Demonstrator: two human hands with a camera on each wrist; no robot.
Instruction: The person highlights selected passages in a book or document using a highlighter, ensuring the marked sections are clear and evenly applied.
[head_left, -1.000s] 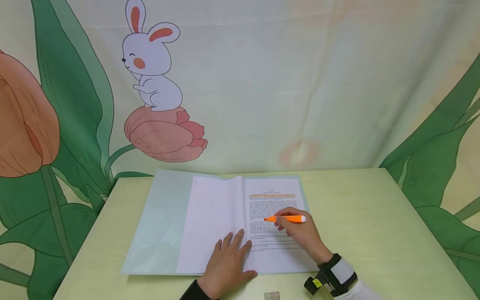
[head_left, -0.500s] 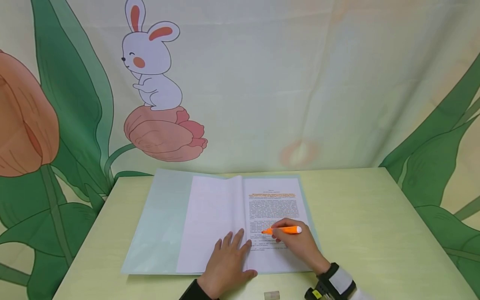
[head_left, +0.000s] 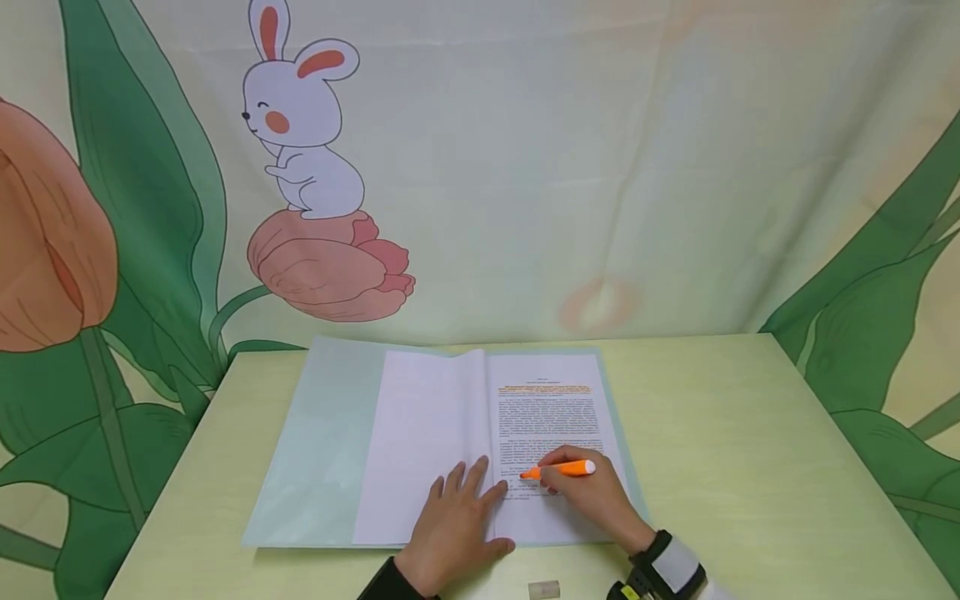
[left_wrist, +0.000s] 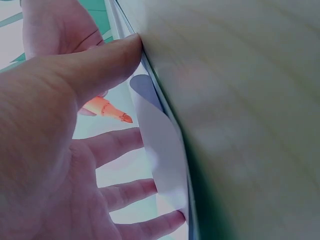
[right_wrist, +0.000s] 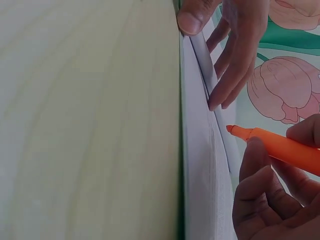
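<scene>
The left hand (head_left: 456, 527) lies flat with straight fingers across the near centre fold of the open folder (head_left: 315, 450) on the counter (head_left: 735, 450), pressing the blank left page (head_left: 423, 442) down; if this pressure slackens, the raised sheet may spring over and shift the paper. To its right, the right hand (head_left: 596, 498) pinches the orange highlighter (head_left: 558, 471), its tip touching the lower lines of the printed page (head_left: 547, 417). A judged risk is a skewed or smeared stroke, caused by paper movement or excess tip pressure.
</scene>
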